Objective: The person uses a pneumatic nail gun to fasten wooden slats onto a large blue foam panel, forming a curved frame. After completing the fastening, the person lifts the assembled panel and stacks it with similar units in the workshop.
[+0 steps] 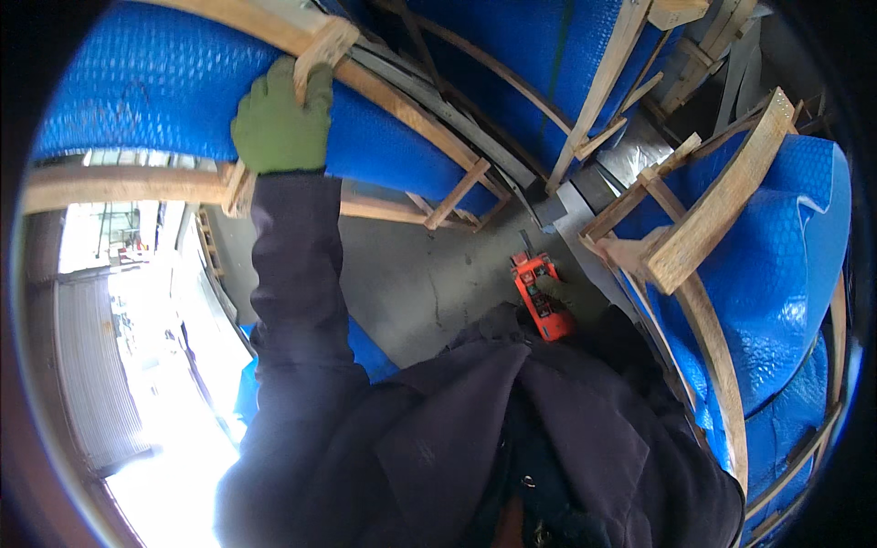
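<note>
At the upper left my left hand [285, 123], in a green glove, is closed around a short wooden crosspiece [327, 46] fixed to a long wooden frame rail [393, 96]. Blue textured sheeting [155, 91] runs behind that hand, between the rails. Low in front of my dark jacket is an orange-red power tool [541, 297] with black parts; its exact kind is unclear. My right hand [575, 294] appears closed at the tool's side, mostly lost in shadow against the dark sleeve.
Close on the right stands another wood-framed bundle wrapped in blue sheeting [776, 292], with a thick wooden beam [722, 192] jutting toward me. More blue-wrapped frames [512, 55] stand ahead. Grey floor [402, 283] shows between them. Bright light enters at the left beside a ribbed shutter [96, 356].
</note>
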Demonstrator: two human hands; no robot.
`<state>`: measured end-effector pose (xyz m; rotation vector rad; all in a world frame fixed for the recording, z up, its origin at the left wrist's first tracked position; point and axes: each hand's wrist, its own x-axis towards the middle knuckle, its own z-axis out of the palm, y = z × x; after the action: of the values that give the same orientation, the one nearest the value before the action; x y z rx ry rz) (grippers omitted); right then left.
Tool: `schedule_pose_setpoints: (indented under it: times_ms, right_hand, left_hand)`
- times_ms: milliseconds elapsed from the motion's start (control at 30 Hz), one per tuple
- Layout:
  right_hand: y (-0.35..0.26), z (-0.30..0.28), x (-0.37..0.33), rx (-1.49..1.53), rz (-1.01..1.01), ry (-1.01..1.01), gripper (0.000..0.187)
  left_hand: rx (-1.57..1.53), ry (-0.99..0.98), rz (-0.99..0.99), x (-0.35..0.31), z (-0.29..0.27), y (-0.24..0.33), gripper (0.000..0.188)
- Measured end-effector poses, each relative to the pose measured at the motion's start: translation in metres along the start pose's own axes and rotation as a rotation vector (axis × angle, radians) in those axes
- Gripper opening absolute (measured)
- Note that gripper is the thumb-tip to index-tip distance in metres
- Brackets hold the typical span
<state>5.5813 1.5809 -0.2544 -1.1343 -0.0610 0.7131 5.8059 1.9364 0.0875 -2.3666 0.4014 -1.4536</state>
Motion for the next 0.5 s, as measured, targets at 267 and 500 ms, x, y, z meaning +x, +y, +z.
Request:
schedule_pose_setpoints:
  times_ms: [267, 500]
  right_hand:
    - [-0.001, 0.051, -0.024, 0.213, 0.178, 0.190, 0.051]
    - [0.018, 0.069, -0.042, 0.199, 0.123, 0.384, 0.057]
  left_hand:
    - [-0.001, 0.077, 0.015, -0.027, -0.006, -0.025, 0.052]
    - [-0.044, 0.128, 0.010, -0.056, -0.023, -0.049, 0.050]
